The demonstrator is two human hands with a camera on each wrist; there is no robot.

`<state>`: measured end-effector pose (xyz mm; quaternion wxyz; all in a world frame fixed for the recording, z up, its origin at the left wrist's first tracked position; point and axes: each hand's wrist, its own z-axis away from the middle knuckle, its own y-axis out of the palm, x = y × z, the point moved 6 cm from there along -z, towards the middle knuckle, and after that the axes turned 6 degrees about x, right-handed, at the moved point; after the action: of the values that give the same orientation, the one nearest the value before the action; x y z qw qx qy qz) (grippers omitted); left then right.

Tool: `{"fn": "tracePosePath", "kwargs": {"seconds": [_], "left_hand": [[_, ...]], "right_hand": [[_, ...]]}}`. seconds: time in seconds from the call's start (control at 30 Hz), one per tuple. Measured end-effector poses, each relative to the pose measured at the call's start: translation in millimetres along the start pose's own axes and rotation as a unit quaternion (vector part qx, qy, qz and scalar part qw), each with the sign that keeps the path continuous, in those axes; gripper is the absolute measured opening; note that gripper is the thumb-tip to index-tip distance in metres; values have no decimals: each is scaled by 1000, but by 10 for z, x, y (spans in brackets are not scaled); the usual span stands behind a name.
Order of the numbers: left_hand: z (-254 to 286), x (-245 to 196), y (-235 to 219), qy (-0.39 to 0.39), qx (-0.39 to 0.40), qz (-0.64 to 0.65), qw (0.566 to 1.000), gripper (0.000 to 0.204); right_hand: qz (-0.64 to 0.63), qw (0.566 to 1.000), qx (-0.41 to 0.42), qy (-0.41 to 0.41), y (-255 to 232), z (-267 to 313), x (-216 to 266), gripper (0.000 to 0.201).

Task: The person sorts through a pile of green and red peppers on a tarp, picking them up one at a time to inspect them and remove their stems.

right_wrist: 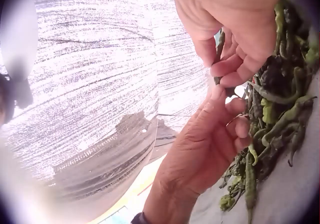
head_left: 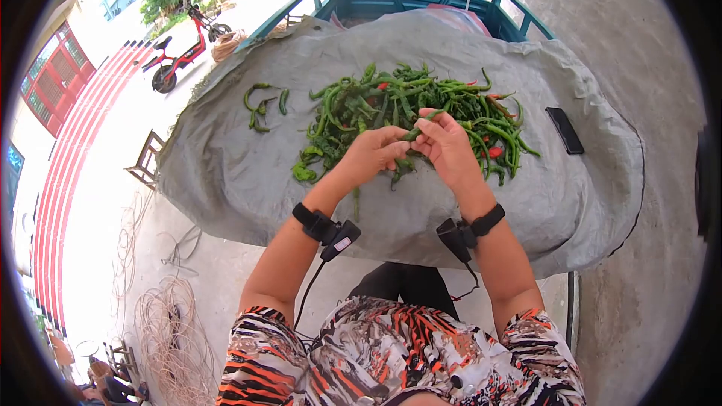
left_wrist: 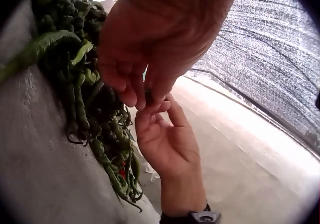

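Both hands meet in front of a heap of green chili peppers (head_left: 361, 109) lying on a grey cloth (head_left: 256, 180). My left hand (head_left: 374, 156) pinches one end of a green chili pepper (right_wrist: 219, 46) between thumb and fingers. On the same pepper, the thumb and fingertips of my right hand (head_left: 449, 152) grip from the other side. Fingers cover most of the pepper in every view. In the right wrist view the left hand (right_wrist: 200, 134) comes from below, fingertips close against the right hand's. A few red peppers (head_left: 494, 152) show among the green ones.
Several loose peppers (head_left: 259, 109) lie apart at the left. A black phone (head_left: 564, 130) rests on the cloth at the right. Behind stands a teal cart bed (head_left: 406, 0). On the ground at left are coiled cord (head_left: 173, 338), a small stool (head_left: 147, 159) and a red electric bike (head_left: 184, 53).
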<state>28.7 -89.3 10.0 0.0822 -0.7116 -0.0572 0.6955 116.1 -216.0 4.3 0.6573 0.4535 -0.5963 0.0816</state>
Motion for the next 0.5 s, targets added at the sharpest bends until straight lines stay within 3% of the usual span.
{"fn": "tracePosePath", "kwargs": {"seconds": [0.2, 0.33, 0.43, 0.5], "left_hand": [[82, 12, -24, -37, 43, -88, 995, 24], [116, -18, -135, 10, -9, -12, 1000, 22], [72, -130, -339, 35, -77, 0, 996, 20], [34, -192, -525, 66, -136, 10, 988, 21]], "right_hand": [[-3, 1000, 13, -26, -6, 0, 41, 26], [-20, 999, 32, -2, 62, -25, 141, 28], [123, 989, -83, -21, -39, -35, 294, 31], [350, 928, -85, -91, -232, -157, 277, 36]]}}
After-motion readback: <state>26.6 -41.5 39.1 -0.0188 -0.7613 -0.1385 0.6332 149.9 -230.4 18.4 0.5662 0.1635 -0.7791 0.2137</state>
